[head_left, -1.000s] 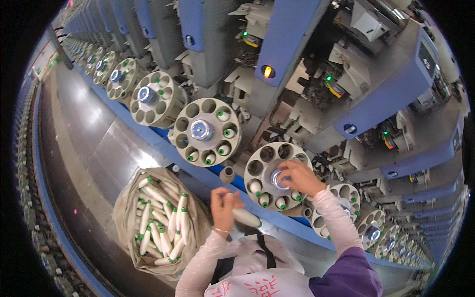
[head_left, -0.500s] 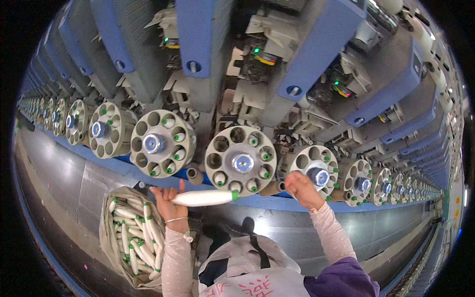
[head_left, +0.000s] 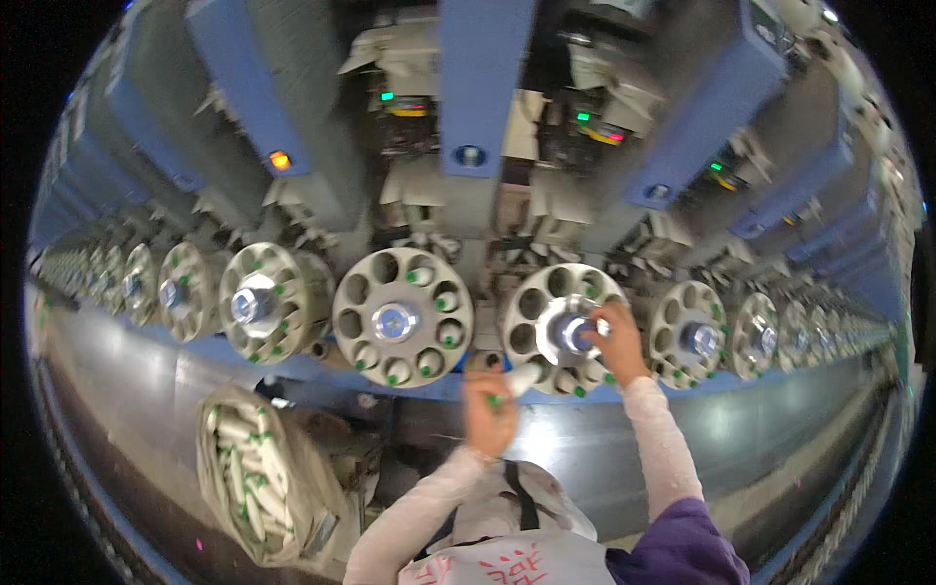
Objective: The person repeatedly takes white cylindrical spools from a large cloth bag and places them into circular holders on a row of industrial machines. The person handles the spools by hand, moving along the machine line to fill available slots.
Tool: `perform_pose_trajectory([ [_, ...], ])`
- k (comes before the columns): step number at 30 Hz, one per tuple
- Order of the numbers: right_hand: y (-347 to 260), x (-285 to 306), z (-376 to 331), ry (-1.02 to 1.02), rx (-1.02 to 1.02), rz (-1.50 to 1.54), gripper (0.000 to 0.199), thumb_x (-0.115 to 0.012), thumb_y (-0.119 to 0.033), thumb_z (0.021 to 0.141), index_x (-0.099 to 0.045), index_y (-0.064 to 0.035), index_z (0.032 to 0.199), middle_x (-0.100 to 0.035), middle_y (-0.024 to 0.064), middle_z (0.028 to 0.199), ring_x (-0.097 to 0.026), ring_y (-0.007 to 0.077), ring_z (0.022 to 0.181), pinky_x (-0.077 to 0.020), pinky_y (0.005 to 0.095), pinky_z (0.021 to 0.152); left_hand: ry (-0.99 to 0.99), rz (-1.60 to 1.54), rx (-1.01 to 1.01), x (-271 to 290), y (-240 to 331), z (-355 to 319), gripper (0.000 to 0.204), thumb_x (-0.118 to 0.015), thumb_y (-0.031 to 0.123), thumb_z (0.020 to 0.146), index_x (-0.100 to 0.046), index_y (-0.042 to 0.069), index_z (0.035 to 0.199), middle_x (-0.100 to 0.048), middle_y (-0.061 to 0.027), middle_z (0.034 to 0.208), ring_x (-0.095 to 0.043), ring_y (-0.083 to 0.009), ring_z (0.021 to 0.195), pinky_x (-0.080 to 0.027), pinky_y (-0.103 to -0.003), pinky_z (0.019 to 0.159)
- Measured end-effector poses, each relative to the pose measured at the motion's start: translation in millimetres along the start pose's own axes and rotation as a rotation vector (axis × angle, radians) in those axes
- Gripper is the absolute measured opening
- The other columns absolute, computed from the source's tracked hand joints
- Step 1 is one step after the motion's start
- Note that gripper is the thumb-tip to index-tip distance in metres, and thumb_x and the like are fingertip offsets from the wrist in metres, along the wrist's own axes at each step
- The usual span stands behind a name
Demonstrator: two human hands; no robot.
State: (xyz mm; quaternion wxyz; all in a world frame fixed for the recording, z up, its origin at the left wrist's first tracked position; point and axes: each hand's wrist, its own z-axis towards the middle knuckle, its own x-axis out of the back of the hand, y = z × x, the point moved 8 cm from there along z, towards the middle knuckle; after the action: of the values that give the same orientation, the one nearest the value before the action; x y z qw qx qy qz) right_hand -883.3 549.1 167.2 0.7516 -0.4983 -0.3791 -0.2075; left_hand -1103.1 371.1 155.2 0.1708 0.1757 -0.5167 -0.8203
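Observation:
A white yarn bobbin point(head_left: 524, 378) with a green tip is gripped in my left hand point(head_left: 490, 414), which is closed and a little blurred. The bobbin slants up and right, to the lower-left edge of a round magazine point(head_left: 529, 304) with holes around its face. Several green-tipped bobbins sit in that magazine's holes. My right hand point(head_left: 621, 343) is at the magazine's centre, its fingers bent together beside the blue hub point(head_left: 575, 334). Whatever those fingers pinch is too small to make out.
At the lower left stands a cloth sack point(head_left: 327, 507) full of white bobbins point(head_left: 255, 478). Another round magazine point(head_left: 366, 322) is just left of my hands, and more line up both ways. Blue machine panels point(head_left: 485, 88) rise behind them. A grey metal surface point(head_left: 575, 439) runs along the front.
The view has shifted along the row. My left hand has carried the bobbin from near the sack rightward to a magazine. My right hand has gone to that magazine's hub.

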Motion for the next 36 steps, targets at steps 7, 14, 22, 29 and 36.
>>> perform_pose_trajectory([
  [7, 1, 0, 3, 0.107, -0.05, 0.428, 0.009, -0.066, -0.005, 0.094, -0.059, -0.0023, 0.1, -0.059, 0.004, 0.098, -0.057, 0.013, 0.086, -0.048, 0.0266, 0.079, -0.325, 0.247, -0.026, -48, -6, -23, 0.029, -0.066, -0.013, 0.074, -0.059, 0.008, 0.094, -0.049, -0.0128, 0.105, -0.052, -0.0347, 0.106, -0.036, -0.051, 0.108],
  [14, -125, -92, 11, -0.195, 0.048, 0.598, 0.009, -0.058, -0.013, 0.102, -0.059, -0.0045, 0.103, -0.054, 0.0, 0.091, -0.047, 0.0074, 0.079, -0.0428, 0.024, 0.074, 0.171, 0.69, 0.033, 184, 11, -83, 0.026, -0.066, -0.01, 0.071, -0.061, 0.009, 0.088, -0.051, -0.0121, 0.1, -0.054, -0.0355, 0.1, -0.038, -0.055, 0.106],
  [22, -401, -331, -136, -1.068, 0.457, 0.418, 0.018, -0.067, -0.013, 0.092, -0.068, -0.0026, 0.107, -0.068, 0.0137, 0.096, -0.068, 0.0249, 0.088, -0.0528, 0.0338, 0.077, 0.994, 0.936, 0.535, 580, 42, -294, 0.022, -0.07, -0.006, 0.076, -0.06, 0.005, 0.093, -0.054, -0.0119, 0.099, -0.057, -0.0271, 0.091, -0.048, -0.038, 0.082],
  [29, -538, -584, -161, -0.727, 0.617, 0.248, 0.015, -0.06, -0.004, 0.089, -0.069, -0.0043, 0.101, -0.069, 0.0141, 0.097, -0.063, 0.0324, 0.102, -0.0483, 0.0423, 0.088, 0.64, 1.261, 0.488, 715, 20, -311, 0.029, -0.064, -0.01, 0.077, -0.062, 0.005, 0.102, -0.06, -0.0151, 0.11, -0.058, -0.037, 0.104, -0.048, -0.045, 0.09],
  [36, -546, -731, -224, -1.42, 0.977, -0.803, 0.096, -0.09, -0.055, 0.058, -0.056, -0.0109, 0.136, -0.064, 0.0227, 0.128, -0.053, 0.0437, 0.128, -0.0425, 0.0539, 0.106, 0.378, 1.113, 0.912, 813, -109, -264, 0.061, -0.069, 0.003, 0.084, -0.047, 0.011, 0.14, -0.051, -0.0207, 0.138, -0.055, -0.0432, 0.12, -0.047, -0.047, 0.103],
])
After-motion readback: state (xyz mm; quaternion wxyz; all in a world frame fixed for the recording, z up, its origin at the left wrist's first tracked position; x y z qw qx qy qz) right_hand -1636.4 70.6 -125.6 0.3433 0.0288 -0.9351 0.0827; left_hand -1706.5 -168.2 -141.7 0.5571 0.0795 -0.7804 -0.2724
